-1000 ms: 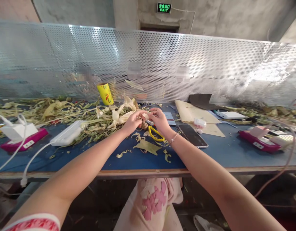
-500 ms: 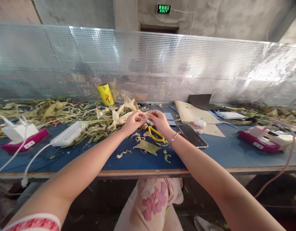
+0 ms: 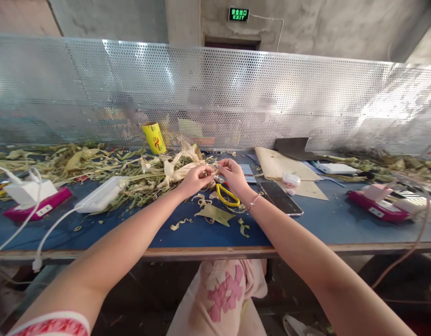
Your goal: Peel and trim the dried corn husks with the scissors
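Observation:
My left hand (image 3: 198,179) and my right hand (image 3: 232,173) meet over the middle of the table, fingertips bent and pinched close together. Between them is something small and pale, too small to name. Just below my right hand lie scissors with yellow handles (image 3: 228,196), their blades partly hidden under the fingers. A heap of dried corn husks (image 3: 169,171) spreads beside my left hand. Nearer to me lie a flat piece of husk (image 3: 215,214) and several curled scraps (image 3: 180,225).
A phone (image 3: 281,198) and brown paper sheets (image 3: 285,163) lie to the right. Magenta power strips (image 3: 43,205) with cables stand at both sides. A yellow roll (image 3: 154,138) stands before the perforated metal screen (image 3: 222,93). A white power bank (image 3: 100,195) lies left.
My fingers have shifted slightly around the small thing; the shiny part seen between them earlier now shows lower, by the scissors. Both arms stay almost in place.

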Demonstrator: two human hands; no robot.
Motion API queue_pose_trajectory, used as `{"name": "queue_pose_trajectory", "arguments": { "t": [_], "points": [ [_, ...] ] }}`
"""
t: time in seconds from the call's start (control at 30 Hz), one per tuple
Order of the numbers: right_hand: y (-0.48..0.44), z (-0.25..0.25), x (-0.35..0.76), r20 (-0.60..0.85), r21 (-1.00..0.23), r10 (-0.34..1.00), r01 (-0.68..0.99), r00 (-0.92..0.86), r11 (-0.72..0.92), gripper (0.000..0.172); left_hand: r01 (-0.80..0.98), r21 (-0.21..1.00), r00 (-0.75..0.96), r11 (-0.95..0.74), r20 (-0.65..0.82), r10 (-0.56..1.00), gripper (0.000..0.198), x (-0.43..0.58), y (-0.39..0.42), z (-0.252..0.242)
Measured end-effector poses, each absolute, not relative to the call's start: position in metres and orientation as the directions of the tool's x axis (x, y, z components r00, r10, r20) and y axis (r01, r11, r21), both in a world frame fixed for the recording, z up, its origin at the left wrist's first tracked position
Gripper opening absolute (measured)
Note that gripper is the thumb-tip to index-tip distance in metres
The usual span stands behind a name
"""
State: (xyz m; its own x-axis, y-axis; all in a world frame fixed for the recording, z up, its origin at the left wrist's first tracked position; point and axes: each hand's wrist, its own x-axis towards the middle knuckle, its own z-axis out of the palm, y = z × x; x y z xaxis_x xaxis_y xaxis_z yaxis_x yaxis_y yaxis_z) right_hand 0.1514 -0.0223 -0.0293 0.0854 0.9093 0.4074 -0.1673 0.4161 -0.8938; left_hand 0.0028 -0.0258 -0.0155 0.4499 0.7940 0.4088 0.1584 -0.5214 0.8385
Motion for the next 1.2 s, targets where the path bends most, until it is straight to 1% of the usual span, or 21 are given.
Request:
{"name": "queue_pose_trajectory", "arguments": {
  "t": [0.13,0.23,0.27,0.33,0.4,0.43,0.5,0.57,0.63,0.77,0.97,1.13,1.2],
  "points": [
    [-0.019,-0.032,0.152,0.381,-0.892,0.92,-0.224,0.094,0.392,0.017,0.15,0.84,0.433,-0.521,0.418,0.799,0.02,0.005,-0.026,-0.014],
    [-0.014,-0.036,0.153,0.368,-0.902,0.926,-0.208,0.085,0.378,0.014,0.086,0.877,0.381,-0.473,0.41,0.829,0.019,0.003,-0.025,-0.014],
    [-0.013,-0.036,0.154,0.372,-0.911,0.926,-0.162,0.069,0.379,0.013,0.053,0.897,0.357,-0.44,0.394,0.847,0.019,0.003,-0.024,-0.015],
    [-0.013,-0.038,0.157,0.421,-0.907,0.907,0.017,0.026,0.421,0.009,-0.011,0.93,0.308,-0.368,0.354,0.883,0.02,0.002,-0.022,-0.015],
    [-0.014,-0.038,0.158,0.516,-0.831,0.856,0.228,-0.026,0.508,0.007,-0.051,0.946,0.261,-0.321,0.323,0.91,0.02,0.003,-0.021,-0.016],
    [-0.015,-0.038,0.159,0.566,-0.774,0.822,0.302,-0.062,0.556,0.008,-0.061,0.948,0.238,-0.311,0.316,0.918,0.02,0.004,-0.021,-0.016],
    [-0.017,-0.038,0.158,0.642,-0.674,0.755,0.369,-0.134,0.639,0.009,-0.076,0.949,0.2,-0.307,0.316,0.927,0.02,0.005,-0.021,-0.017],
    [-0.019,-0.038,0.157,0.682,-0.608,0.708,0.394,-0.185,0.689,0.011,-0.073,0.945,0.191,-0.32,0.328,0.925,0.019,0.006,-0.021,-0.017],
    [-0.02,-0.038,0.156,0.708,-0.566,0.681,0.425,-0.189,0.706,0.011,-0.038,0.938,0.212,-0.344,0.344,0.915,0.019,0.006,-0.02,-0.018],
    [-0.021,-0.037,0.156,0.724,-0.544,0.671,0.469,-0.156,0.696,0.017,0.036,0.917,0.258,-0.397,0.376,0.89,0.016,0.005,-0.02,-0.019],
    [-0.025,-0.036,0.153,0.705,-0.58,0.692,0.439,-0.151,0.686,0.019,0.073,0.903,0.222,-0.423,0.399,0.89,0.01,0.005,-0.02,-0.02],
    [-0.029,-0.038,0.145,0.68,-0.674,0.734,0.386,-0.01,0.63,0.017,0.067,0.895,0.117,-0.44,0.431,0.895,0.013,0.007,-0.018,-0.022],
    [-0.03,-0.038,0.142,0.686,-0.678,0.727,0.367,0.005,0.637,0.014,0.056,0.9,0.083,-0.433,0.428,0.9,0.013,0.007,-0.017,-0.023]
  ]
}}
